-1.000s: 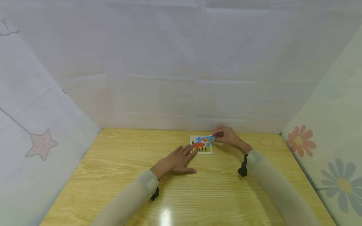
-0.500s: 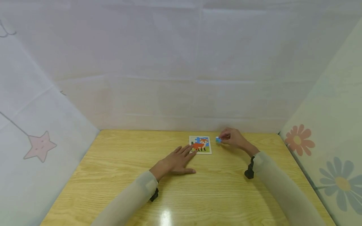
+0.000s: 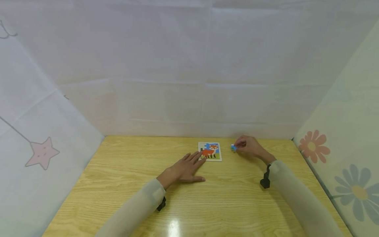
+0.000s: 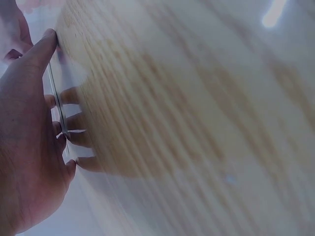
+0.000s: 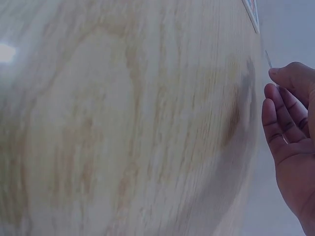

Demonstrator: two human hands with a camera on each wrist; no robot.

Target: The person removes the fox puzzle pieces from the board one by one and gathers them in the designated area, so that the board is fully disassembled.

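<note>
A small square fox puzzle [image 3: 211, 152] in a white frame lies flat near the table's far edge, with a pale gap at its upper left. My left hand [image 3: 185, 168] lies spread, its straight fingertips on the puzzle's lower left edge; the left wrist view shows these fingers [image 4: 42, 54] at the thin board. To the right of the puzzle, my right hand [image 3: 248, 145] pinches a small blue puzzle piece [image 3: 233, 147] between thumb and fingers. The right wrist view shows the piece edge-on as a thin sliver [image 5: 268, 59] beyond the thumb, above the tabletop.
The wooden table [image 3: 133, 154] ends at a white cloth wall [image 3: 165, 108] just behind the puzzle. Side cloths carry a pink star [image 3: 43, 153] on the left and a red flower [image 3: 314, 146] on the right. Black straps sit on both wrists.
My right hand has drawn the puzzle piece away to the right, from the puzzle's upper right corner to well beside it. The left hand has stayed on the puzzle.
</note>
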